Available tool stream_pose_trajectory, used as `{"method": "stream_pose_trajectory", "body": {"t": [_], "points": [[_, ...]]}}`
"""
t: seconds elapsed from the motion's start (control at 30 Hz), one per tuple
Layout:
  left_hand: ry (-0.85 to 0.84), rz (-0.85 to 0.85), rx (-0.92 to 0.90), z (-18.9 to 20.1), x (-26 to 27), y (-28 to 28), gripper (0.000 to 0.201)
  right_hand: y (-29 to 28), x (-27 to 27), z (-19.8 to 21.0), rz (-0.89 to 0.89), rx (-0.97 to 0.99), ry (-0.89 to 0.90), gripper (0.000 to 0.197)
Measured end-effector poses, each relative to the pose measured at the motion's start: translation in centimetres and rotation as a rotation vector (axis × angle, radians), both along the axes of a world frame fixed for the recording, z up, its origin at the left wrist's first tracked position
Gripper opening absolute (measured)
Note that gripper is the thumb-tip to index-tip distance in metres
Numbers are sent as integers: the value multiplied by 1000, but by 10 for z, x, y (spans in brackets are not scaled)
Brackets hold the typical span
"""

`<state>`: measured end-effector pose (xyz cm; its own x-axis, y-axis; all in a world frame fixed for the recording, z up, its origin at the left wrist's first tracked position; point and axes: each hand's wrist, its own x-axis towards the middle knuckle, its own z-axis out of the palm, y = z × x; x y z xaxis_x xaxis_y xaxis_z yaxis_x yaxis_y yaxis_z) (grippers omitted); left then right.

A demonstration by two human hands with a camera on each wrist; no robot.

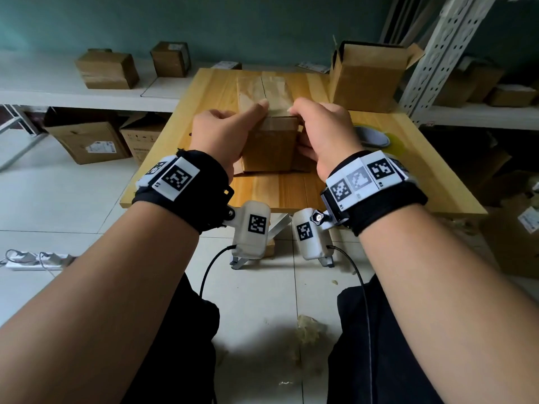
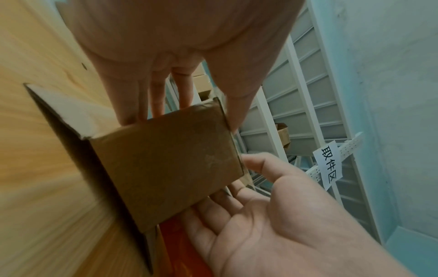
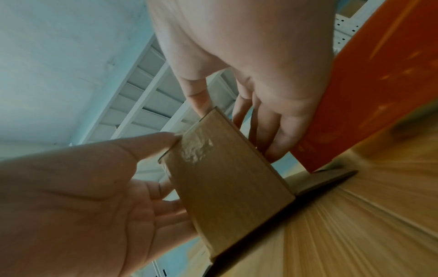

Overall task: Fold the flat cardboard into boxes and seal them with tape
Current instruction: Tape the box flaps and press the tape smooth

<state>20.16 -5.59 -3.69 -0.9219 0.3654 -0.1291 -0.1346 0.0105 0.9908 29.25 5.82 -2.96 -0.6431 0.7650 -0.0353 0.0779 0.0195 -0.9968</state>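
A small brown cardboard box (image 1: 271, 147) stands upright in the middle of the wooden table (image 1: 262, 193). My left hand (image 1: 227, 132) lies against its left side with straight fingers (image 2: 142, 101) and its thumb on the top edge. My right hand (image 1: 320, 132) mirrors it, with straight fingers (image 3: 275, 135) along the right side and the thumb at the top edge. The box (image 2: 170, 168) has a shiny strip of clear tape (image 3: 194, 150) near its top. Bottom flaps (image 3: 327, 180) splay out flat on the wood. Behind the box lies a flat cardboard sheet (image 1: 265, 88).
A roll of tape (image 1: 372, 135) lies on the table just right of my right hand. A taller open box (image 1: 367, 77) stands at the table's back right corner. Closed boxes (image 1: 108, 70) sit on the white shelf at left. Metal racking (image 1: 437, 53) rises at right.
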Motion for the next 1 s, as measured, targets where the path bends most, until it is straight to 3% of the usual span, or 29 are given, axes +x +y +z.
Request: {"method": "stream_pose_trajectory", "body": {"t": [0.2, 0.27, 0.47, 0.8, 1.0], "points": [[7, 35, 30, -4, -2, 4, 58, -8, -3, -8, -33, 80, 1, 58], [9, 49, 33, -8, -1, 6, 50, -9, -6, -11, -56, 99, -12, 61], [-73, 43, 130, -11, -1, 7, 32, -6, -11, -16, -63, 55, 18, 54], [-168, 34, 175, -10, -8, 5, 30, -8, -14, -16, -102, -4, 57, 42], [-212, -7, 198, -12, -14, 2, 32, -1, -11, -13, -81, -114, 66, 23]]}}
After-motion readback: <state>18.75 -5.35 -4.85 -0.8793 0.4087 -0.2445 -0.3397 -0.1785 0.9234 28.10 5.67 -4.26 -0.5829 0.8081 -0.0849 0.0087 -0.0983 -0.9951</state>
